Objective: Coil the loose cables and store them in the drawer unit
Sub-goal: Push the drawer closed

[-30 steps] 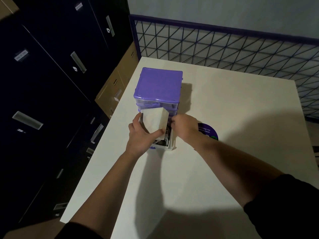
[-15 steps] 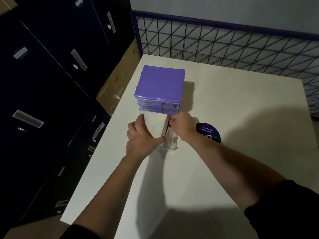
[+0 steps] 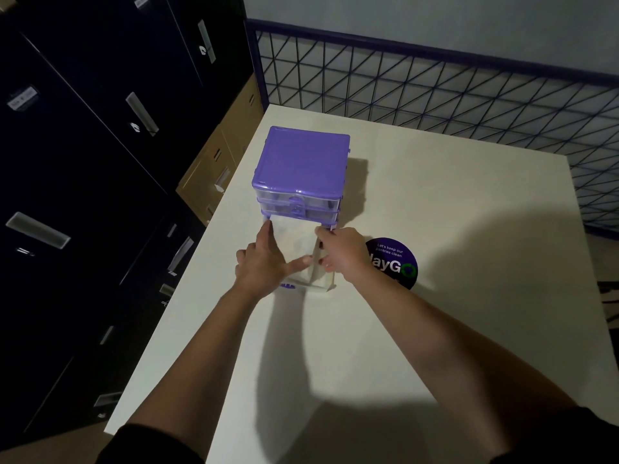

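We're at the stowing step, we reckon. Nearest us, the bottom drawer is pulled out of the purple drawer unit. Our left hand lies flat, fingers straight, on a white sheet covering it; our right hand pinches the sheet's right edge. Cables are hidden underneath. Next: push it shut. The two upper drawers look closed, contents unclear.

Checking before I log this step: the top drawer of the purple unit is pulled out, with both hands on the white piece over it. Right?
Not quite. The head view shows the bottom drawer of the purple unit pulled out; the top one is closed. Both the left hand and right hand are on the white piece.
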Available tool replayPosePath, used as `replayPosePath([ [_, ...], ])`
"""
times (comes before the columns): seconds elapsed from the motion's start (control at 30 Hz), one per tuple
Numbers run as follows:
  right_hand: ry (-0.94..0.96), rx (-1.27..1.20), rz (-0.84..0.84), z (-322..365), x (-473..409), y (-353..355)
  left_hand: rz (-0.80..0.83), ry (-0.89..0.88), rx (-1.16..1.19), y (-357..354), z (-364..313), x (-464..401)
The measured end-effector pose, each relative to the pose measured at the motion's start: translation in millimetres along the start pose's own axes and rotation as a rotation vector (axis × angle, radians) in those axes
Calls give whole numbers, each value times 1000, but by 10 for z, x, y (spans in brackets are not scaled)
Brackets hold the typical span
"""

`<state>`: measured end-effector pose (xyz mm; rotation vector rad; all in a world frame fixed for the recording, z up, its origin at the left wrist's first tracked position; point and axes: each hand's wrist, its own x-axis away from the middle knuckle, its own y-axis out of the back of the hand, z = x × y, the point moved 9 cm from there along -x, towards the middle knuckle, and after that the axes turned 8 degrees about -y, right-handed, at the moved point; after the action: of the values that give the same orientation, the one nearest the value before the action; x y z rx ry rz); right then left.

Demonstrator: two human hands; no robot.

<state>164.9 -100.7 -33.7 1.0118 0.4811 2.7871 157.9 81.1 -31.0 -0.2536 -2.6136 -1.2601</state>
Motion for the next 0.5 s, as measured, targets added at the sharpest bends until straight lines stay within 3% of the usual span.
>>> replayPosePath([
  [0.17,-19,-16,34,-19,22,-63,-2,-86,309,58,-50,5],
  [0.5,33,156,-2,-60,18,-184,-23,-104,256,68,-69,18],
])
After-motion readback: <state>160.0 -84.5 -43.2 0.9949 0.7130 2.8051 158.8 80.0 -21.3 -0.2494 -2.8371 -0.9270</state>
